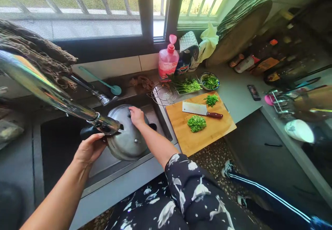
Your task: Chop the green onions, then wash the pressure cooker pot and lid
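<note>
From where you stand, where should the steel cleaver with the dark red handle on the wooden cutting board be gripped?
Probably by the dark red handle, coming from the right: on the steel cleaver it points right and lies clear of both heaps of chopped greens, while the blade lies flat on the wooden cutting board.

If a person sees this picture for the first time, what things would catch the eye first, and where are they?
First the sink at centre-left: the left hand holds a steel lid by its dark handle, while the right hand presses something small and dark on the lid's top. A shiny faucet crosses in front of it from the left. To the right, a wooden board carries a cleaver and two piles of chopped greens.
</note>
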A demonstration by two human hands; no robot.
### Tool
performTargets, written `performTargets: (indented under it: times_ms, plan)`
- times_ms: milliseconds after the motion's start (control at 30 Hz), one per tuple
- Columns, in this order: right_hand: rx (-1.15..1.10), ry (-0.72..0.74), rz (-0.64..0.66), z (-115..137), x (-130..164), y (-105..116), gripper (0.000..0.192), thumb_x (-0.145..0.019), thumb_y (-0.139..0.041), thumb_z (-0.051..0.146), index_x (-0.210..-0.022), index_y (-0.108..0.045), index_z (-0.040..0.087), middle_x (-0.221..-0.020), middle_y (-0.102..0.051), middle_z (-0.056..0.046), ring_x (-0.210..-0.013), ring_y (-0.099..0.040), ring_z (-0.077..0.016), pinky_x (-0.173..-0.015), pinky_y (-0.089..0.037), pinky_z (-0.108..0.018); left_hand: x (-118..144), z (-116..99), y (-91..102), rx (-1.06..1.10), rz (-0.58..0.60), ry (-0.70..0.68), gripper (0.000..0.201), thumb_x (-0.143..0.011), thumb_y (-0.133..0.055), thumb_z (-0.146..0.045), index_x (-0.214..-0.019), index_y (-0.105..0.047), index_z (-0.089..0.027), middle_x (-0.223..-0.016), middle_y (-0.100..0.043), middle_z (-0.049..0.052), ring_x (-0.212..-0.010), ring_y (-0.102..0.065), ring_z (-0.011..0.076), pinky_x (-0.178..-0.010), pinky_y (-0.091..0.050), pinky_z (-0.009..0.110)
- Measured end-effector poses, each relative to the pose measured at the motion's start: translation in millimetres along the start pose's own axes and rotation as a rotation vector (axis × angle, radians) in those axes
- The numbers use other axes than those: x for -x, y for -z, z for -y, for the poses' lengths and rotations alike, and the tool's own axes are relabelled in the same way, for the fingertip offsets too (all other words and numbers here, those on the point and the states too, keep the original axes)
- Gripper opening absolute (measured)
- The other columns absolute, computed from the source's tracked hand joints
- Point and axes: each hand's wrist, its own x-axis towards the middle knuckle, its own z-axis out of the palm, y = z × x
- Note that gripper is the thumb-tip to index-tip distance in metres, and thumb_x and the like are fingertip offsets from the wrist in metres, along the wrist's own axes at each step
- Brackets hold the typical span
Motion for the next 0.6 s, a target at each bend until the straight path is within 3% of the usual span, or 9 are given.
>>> performTargets:
  times_ms: [67, 133, 200, 233, 367, 400, 433, 567, 600]
  plan:
    - [-0.006, 0.037, 0.029, 4, -2, -5, 0.033, -0.087, -0.046, 0.009, -0.111, -0.063, 0.021, -0.117, -0.063, -0.003, -0.114, -0.054, -0.0143, -0.104, -0.039, -0.032, 1, -1, -3.2, -0.001, -0.004, -0.005, 0.039, -0.051, -0.063, -0.008, -0.088, -0.068, -0.017, -0.074, -0.071, 0.003, -0.078, -0.064, 0.0221, -0.077, -0.054, 0.034]
    - [-0.017, 0.187, 0.06, 6, 5, -13, 0.033, -0.087, -0.047, 0.011, -0.114, -0.062, 0.022, -0.122, -0.061, -0.003, -0.119, -0.051, -0.0131, -0.107, -0.035, -0.032, 1, 0, -3.0, -0.011, 0.016, 0.006, 0.041, -0.049, -0.065, -0.009, -0.089, -0.069, -0.019, -0.075, -0.071, 0.002, -0.087, -0.064, 0.0258, -0.081, -0.054, 0.036]
    - [-0.031, 0.313, 0.079, 3, 3, -16, 0.031, -0.089, -0.047, 0.014, -0.115, -0.062, 0.022, -0.125, -0.059, -0.003, -0.122, -0.048, -0.0119, -0.109, -0.032, -0.031, 0, 3, 1.4, -0.044, 0.048, 0.008, 0.037, -0.049, -0.069, -0.012, -0.085, -0.07, -0.019, -0.075, -0.071, 0.004, -0.093, -0.064, 0.029, -0.082, -0.054, 0.038]
    - [-0.033, 0.307, 0.067, -2, -3, -14, 0.03, -0.089, -0.046, 0.014, -0.115, -0.062, 0.021, -0.124, -0.059, -0.004, -0.121, -0.048, -0.0119, -0.109, -0.032, -0.03, 0, 5, 4.9, -0.064, 0.056, -0.008, 0.033, -0.049, -0.071, -0.014, -0.082, -0.07, -0.018, -0.075, -0.071, 0.005, -0.094, -0.063, 0.0299, -0.081, -0.054, 0.039]
    - [-0.006, -0.089, -0.069, -25, -33, -2, 0.032, -0.09, -0.04, 0.01, -0.113, -0.062, 0.014, -0.116, -0.062, -0.011, -0.112, -0.055, -0.0149, -0.102, -0.04, -0.031, -5, 12, 20.4, -0.154, 0.029, -0.055, 0.023, -0.047, -0.076, -0.021, -0.069, -0.071, -0.018, -0.074, -0.071, 0.007, -0.093, -0.064, 0.0317, -0.078, -0.055, 0.038]
    - [0.004, -0.128, -0.092, -26, -35, -2, 0.032, -0.09, -0.04, 0.009, -0.113, -0.061, 0.012, -0.116, -0.061, -0.012, -0.111, -0.055, -0.0154, -0.101, -0.041, -0.031, -5, 12, 22.9, -0.174, 0.022, -0.051, 0.023, -0.046, -0.077, -0.023, -0.068, -0.071, -0.019, -0.074, -0.071, 0.007, -0.092, -0.064, 0.0317, -0.076, -0.056, 0.037]
    - [0.014, -0.089, -0.096, -24, -35, -4, 0.031, -0.089, -0.041, 0.01, -0.113, -0.061, 0.013, -0.117, -0.061, -0.011, -0.113, -0.053, -0.0155, -0.102, -0.04, -0.031, -6, 12, 24.3, -0.19, 0.018, -0.05, 0.023, -0.045, -0.077, -0.025, -0.066, -0.072, -0.02, -0.073, -0.071, 0.007, -0.092, -0.064, 0.0315, -0.074, -0.056, 0.036]
    - [0.042, 0.377, -0.008, -4, -25, -21, 0.025, -0.09, -0.048, 0.02, -0.109, -0.063, 0.018, -0.118, -0.059, -0.006, -0.118, -0.047, -0.0138, -0.107, -0.032, -0.025, -2, 7, 18.9, -0.226, 0.022, -0.094, 0.026, -0.041, -0.08, -0.023, -0.065, -0.071, -0.024, -0.07, -0.071, 0.004, -0.096, -0.063, 0.0308, -0.077, -0.056, 0.035]
    - [0.052, 0.406, 0.004, -3, -26, -20, 0.023, -0.09, -0.048, 0.021, -0.107, -0.063, 0.019, -0.115, -0.06, -0.005, -0.116, -0.049, -0.0141, -0.106, -0.033, -0.026, -1, 6, 16.0, -0.232, 0.023, -0.104, 0.027, -0.04, -0.08, -0.021, -0.066, -0.071, -0.025, -0.07, -0.071, 0.004, -0.097, -0.063, 0.0312, -0.079, -0.055, 0.036]
